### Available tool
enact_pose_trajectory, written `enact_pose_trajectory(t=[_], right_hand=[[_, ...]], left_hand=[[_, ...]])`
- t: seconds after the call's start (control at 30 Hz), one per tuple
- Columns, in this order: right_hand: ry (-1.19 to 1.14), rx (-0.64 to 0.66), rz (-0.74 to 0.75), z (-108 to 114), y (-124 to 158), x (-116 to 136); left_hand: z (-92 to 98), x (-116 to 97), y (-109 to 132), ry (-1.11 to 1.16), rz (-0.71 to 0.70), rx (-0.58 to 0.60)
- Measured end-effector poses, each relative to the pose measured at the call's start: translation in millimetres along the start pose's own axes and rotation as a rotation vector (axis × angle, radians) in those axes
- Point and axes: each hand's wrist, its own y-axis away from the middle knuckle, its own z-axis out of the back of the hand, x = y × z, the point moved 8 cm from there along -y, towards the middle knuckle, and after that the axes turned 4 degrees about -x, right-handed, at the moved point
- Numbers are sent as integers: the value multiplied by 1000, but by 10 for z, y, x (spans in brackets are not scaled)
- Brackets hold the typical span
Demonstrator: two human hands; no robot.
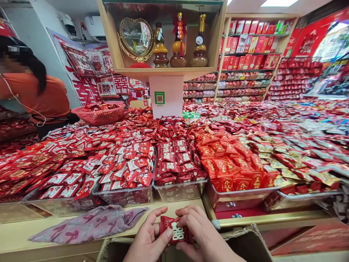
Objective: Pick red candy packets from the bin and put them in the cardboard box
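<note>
A small dark red candy packet (177, 233) with white characters is held between both hands at the bottom centre. The thumb and fingers of my left hand (151, 238) pinch its left side. My right hand (199, 233) grips the packet's right side, its fingers curled over the top edge. Just beneath both hands is an open cardboard box (245, 242), whose inside is dark. Straight ahead, a clear bin (181, 191) holds stacked packets in the same dark red with white characters.
A patterned cloth (89, 223) lies on the counter at left. Bins of red packets, including a bright red heap (231, 167), line the counter. Behind stand a pink basket (100, 115) and a display shelf (166, 72). A person in orange (46, 96) is at far left.
</note>
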Motion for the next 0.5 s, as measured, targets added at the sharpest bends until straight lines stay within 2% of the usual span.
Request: enact_pose_trajectory(t=[0.1, 0.17, 0.27, 0.33, 0.4, 0.5], right_hand=[[-5, 0, -32, 34, 12, -7], [12, -50, -63, 75, 32, -45], [38, -162, -133, 157, 67, -128], [32, -180, -173, 171, 78, -170], [16, -156, -194, 156, 78, -188], [4, -122, -206, 137, 75, -192]], left_hand=[[-2, -121, 10, -40, -25, -9], [19, -267, -24, -107, -71, -38], [118, -591, -147, -227, -206, -156], [188, -827, -258, -267, -325, -232], [214, -993, -392, -309, -403, -242], [197, -1135, -578, -404, -474, -203]])
